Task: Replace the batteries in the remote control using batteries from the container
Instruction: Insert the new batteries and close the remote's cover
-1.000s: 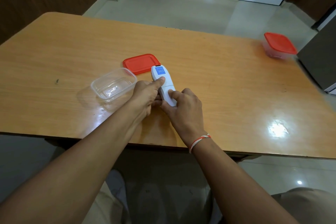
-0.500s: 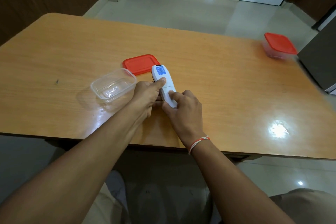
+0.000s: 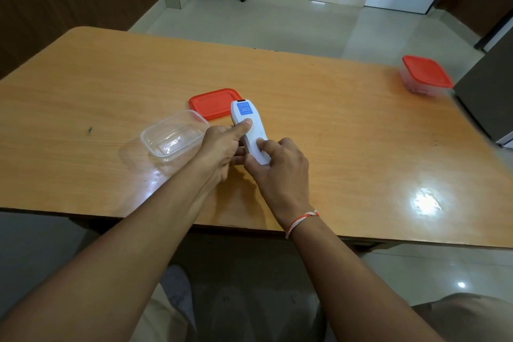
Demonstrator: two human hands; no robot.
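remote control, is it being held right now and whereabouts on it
Yes. The left hand grips the white remote control around its middle, thumb on its back; the right hand holds the near end.

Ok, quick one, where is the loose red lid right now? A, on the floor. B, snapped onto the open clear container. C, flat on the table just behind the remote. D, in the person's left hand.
C: the loose red lid lies flat on the table, just beyond the white remote control and beside the open clear container.
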